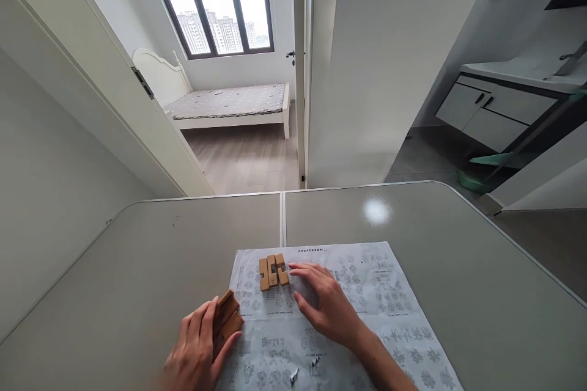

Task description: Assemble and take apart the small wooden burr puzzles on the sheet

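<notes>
My left hand (198, 348) is wrapped round a few notched wooden puzzle pieces (228, 317) at the left edge of a printed instruction sheet (380, 305). My right hand (323, 302) lies flat on the sheet, fingers stretched out, its fingertips just right of three wooden puzzle pieces (273, 271) lying side by side near the sheet's top left. The right hand holds nothing.
The sheet lies on a grey folding table (137, 269) with a seam down its middle. Beyond the far edge an open door leads to a bedroom with a bed (229, 104); cabinets (495, 110) stand at the right.
</notes>
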`<state>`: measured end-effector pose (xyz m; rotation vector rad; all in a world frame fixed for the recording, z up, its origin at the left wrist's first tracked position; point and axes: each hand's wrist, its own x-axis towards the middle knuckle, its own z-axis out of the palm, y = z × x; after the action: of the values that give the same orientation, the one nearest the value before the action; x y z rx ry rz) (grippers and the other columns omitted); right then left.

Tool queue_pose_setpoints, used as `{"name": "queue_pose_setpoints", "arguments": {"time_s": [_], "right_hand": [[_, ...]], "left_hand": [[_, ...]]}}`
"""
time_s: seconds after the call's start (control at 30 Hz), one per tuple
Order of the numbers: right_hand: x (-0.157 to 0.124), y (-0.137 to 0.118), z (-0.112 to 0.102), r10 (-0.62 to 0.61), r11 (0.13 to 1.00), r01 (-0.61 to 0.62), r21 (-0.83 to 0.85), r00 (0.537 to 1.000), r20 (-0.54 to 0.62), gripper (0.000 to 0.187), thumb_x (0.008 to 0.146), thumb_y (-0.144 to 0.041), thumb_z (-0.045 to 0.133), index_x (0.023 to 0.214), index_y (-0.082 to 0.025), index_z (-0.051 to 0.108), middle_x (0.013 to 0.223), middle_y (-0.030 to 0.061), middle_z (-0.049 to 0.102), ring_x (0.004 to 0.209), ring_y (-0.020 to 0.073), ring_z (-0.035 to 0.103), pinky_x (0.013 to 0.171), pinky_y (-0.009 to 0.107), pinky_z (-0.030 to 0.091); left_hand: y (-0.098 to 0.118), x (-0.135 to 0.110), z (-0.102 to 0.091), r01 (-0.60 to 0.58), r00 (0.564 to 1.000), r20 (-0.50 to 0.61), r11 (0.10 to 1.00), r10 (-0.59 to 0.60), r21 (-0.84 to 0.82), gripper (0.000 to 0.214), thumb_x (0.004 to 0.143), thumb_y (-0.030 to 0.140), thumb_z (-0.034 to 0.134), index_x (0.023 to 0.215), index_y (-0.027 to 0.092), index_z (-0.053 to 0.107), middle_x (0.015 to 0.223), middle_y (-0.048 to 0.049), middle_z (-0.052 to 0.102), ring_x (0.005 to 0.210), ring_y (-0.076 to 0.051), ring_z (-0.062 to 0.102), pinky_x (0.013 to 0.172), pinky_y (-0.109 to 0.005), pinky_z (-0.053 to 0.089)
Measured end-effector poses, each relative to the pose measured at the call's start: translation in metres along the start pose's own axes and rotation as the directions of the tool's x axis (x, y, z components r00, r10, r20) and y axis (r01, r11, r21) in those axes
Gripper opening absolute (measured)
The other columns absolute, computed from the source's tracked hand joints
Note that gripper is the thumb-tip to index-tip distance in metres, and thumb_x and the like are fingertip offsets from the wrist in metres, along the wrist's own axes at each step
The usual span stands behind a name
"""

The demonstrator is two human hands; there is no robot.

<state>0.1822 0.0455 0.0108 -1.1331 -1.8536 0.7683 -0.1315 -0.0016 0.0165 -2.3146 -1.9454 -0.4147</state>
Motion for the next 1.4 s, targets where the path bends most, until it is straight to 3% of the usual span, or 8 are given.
{"name": "queue_pose_setpoints", "arguments": {"time_s": [0.23,0.47,0.57,0.7,0.9,1.03,1.2,1.4], "right_hand": [[0.001,0.000,0.000,-0.008,1.000,0.008,0.000,1.000,-0.014,0.040,0.091,-0.011,0.061,0.128,-0.026,0.063,0.140,0.0076,0.069,0.134,0.0278,0.060,0.114,0.051,0.048],[0.000,-0.002,-0.001,0.016,1.000,-0.016,0.009,1.000,-0.013,0.038,0.093,-0.012,0.061,0.128,-0.026,0.062,0.137,0.0077,0.070,0.131,0.0275,0.062,0.113,0.052,0.049],[0.000,-0.002,0.000,0.009,1.000,-0.008,0.009,1.000,-0.018,0.038,0.092,-0.011,0.061,0.127,-0.026,0.063,0.136,0.0085,0.070,0.130,0.0285,0.062,0.113,0.053,0.050],[0.000,0.000,0.001,-0.001,1.000,0.001,0.008,1.000,-0.028,0.039,0.091,-0.010,0.061,0.126,-0.026,0.063,0.134,0.0092,0.071,0.128,0.0293,0.064,0.110,0.053,0.052],[0.000,0.001,0.002,-0.009,1.000,0.009,0.010,0.999,-0.033,0.042,0.088,-0.006,0.059,0.125,-0.026,0.064,0.134,0.0084,0.071,0.128,0.0284,0.063,0.110,0.052,0.052],[0.000,0.000,0.002,-0.005,1.000,0.005,0.013,0.999,-0.031,0.042,0.088,-0.005,0.058,0.123,-0.026,0.064,0.134,0.0078,0.071,0.128,0.0281,0.064,0.111,0.052,0.051],[0.001,0.000,0.001,-0.006,1.000,0.007,0.010,0.999,-0.035,0.039,0.089,-0.005,0.058,0.122,-0.026,0.065,0.132,0.0081,0.072,0.127,0.0282,0.064,0.109,0.051,0.053],[0.000,0.000,0.001,-0.011,1.000,0.011,0.001,0.999,-0.038,0.042,0.089,-0.005,0.058,0.123,-0.027,0.065,0.131,0.0082,0.072,0.126,0.0288,0.065,0.110,0.053,0.053]], "left_hand": [[-0.002,-0.009,0.000,-0.167,0.984,-0.064,0.986,0.165,-0.020,0.064,0.108,0.047,0.043,0.166,0.030,0.023,0.144,-0.0128,0.065,0.121,-0.030,0.070,0.090,-0.039,0.065],[-0.019,-0.015,-0.014,-0.245,0.969,-0.064,0.960,0.238,-0.138,0.051,0.109,0.039,0.038,0.160,0.036,0.039,0.148,-0.0066,0.062,0.127,-0.026,0.068,0.106,-0.039,0.059],[-0.029,-0.013,-0.020,-0.220,0.975,-0.028,0.966,0.218,-0.133,0.047,0.105,0.044,0.050,0.151,0.035,0.049,0.139,-0.0060,0.068,0.117,-0.025,0.073,0.095,-0.034,0.064],[-0.034,-0.011,-0.021,-0.092,0.995,0.027,0.989,0.096,-0.115,0.036,0.105,0.041,0.050,0.139,0.033,0.054,0.128,-0.0050,0.071,0.103,-0.022,0.078,0.079,-0.030,0.068],[-0.034,-0.008,-0.005,-0.285,0.956,-0.068,0.959,0.284,-0.007,0.039,0.104,0.041,0.047,0.139,0.027,0.056,0.116,-0.0093,0.074,0.101,-0.029,0.075,0.083,-0.039,0.067],[-0.032,-0.001,-0.001,-0.274,0.959,-0.076,0.962,0.273,0.004,0.039,0.101,0.030,0.048,0.139,0.027,0.055,0.113,-0.0077,0.073,0.097,-0.028,0.074,0.082,-0.038,0.065],[-0.022,0.010,-0.014,-0.326,0.945,-0.047,0.945,0.324,-0.035,0.040,0.099,0.024,0.046,0.137,0.032,0.055,0.095,-0.0023,0.071,0.078,-0.024,0.074,0.072,-0.032,0.064],[-0.011,0.011,-0.017,-0.244,0.969,-0.062,0.966,0.239,-0.082,0.033,0.101,0.032,0.046,0.134,0.032,0.055,0.091,-0.0005,0.071,0.074,-0.022,0.076,0.066,-0.028,0.063]]}}
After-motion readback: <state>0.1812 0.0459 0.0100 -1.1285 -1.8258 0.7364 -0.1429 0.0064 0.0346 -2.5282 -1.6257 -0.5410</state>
